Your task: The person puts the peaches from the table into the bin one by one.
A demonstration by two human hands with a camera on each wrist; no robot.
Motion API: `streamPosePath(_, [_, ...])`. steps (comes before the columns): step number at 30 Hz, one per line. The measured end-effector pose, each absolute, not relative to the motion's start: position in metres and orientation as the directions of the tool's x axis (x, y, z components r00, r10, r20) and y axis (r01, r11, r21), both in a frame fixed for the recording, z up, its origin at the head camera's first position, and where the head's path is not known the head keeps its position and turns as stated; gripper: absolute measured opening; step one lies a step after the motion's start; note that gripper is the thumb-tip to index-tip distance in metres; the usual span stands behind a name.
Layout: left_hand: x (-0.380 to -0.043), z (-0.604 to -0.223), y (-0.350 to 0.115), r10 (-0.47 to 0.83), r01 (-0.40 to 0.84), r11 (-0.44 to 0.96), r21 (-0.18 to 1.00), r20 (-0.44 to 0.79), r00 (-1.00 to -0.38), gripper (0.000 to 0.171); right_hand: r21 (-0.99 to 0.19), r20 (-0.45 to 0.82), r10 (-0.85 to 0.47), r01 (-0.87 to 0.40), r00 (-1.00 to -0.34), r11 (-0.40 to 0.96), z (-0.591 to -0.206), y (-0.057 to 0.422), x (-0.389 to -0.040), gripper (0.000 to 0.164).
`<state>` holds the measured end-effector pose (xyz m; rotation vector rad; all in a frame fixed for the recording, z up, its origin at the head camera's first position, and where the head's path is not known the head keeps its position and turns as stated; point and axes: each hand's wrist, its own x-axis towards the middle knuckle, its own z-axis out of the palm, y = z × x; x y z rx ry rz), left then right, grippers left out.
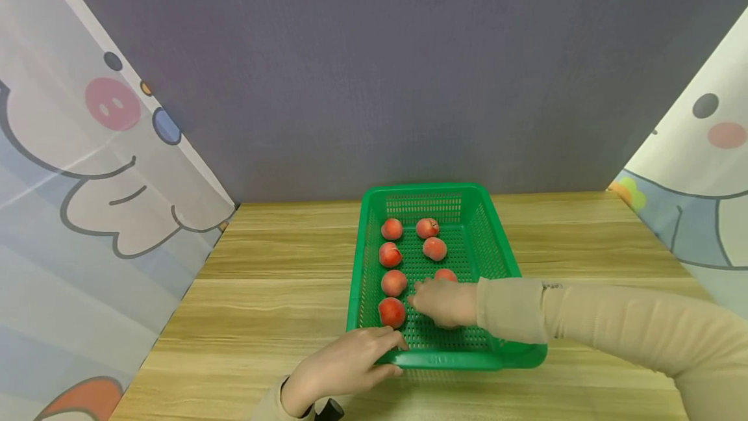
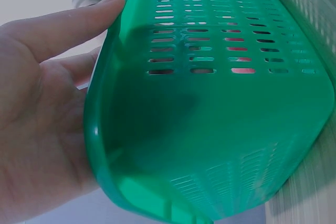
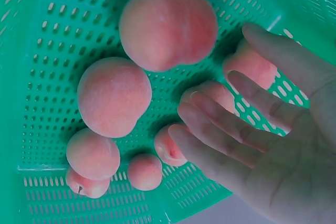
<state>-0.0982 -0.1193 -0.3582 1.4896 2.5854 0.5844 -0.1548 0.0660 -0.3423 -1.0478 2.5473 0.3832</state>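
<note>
A green plastic basket (image 1: 432, 360) with slotted walls holds several peaches in two rows. My left hand (image 1: 350, 359) grips its near left corner; in the left wrist view, the thumb (image 2: 84, 24) lies along one side of the rim (image 2: 93, 129) and the other fingers pass behind it. Down inside the basket, my right hand (image 1: 447, 302) hovers near the right row, close to a peach (image 1: 446, 275). The right wrist view shows those fingers (image 3: 226, 129) loosely extended beside peaches (image 3: 215, 94), holding none. The right hand and sleeve hide part of the basket floor.
A wood-grain table (image 1: 280, 265) carries the basket. Behind it rises a grey panel (image 1: 380, 83), with cartoon-printed curtains (image 1: 87, 167) on both sides. Within the basket, a left row of peaches (image 1: 391, 312) runs along the wall.
</note>
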Motion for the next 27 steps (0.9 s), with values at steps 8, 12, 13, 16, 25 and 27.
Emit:
streamPosePath(8, [-0.099,-0.358,-0.119,0.85,0.813,0.452,0.367,0.101,-0.518,0.02,0.05,-0.367,-0.7,-0.764,-0.613,0.643,-0.333,0.075,-0.158,0.044])
streamPosePath(12, [-0.099,-0.358,-0.119,0.851,0.824,0.453,0.341,0.113,-0.514,0.02,0.03,-0.334,-0.727,-0.778,-0.599,0.627,-0.33,0.08,-0.16,0.038])
streamPosePath(13, [-0.098,-0.358,-0.119,0.851,0.825,0.451,0.34,0.115,-0.513,0.02,0.023,-0.323,-0.732,-0.778,-0.6,0.627,-0.329,0.082,-0.16,0.037])
streamPosePath(16, [-0.098,-0.358,-0.119,0.851,0.827,0.447,0.341,0.121,-0.51,0.02,0.003,-0.297,-0.74,-0.775,-0.604,0.632,-0.326,0.087,-0.159,0.032])
streamPosePath(25, [-0.094,-0.354,-0.121,0.843,0.823,0.463,0.33,0.123,-0.524,0.021,-0.101,-0.228,-0.748,-0.749,-0.623,0.655,-0.31,0.108,-0.154,0.026])
streamPosePath(27, [-0.093,-0.353,-0.122,0.842,0.824,0.465,0.323,0.124,-0.524,0.022,-0.124,-0.208,-0.743,-0.736,-0.636,0.665,-0.306,0.113,-0.154,0.024])
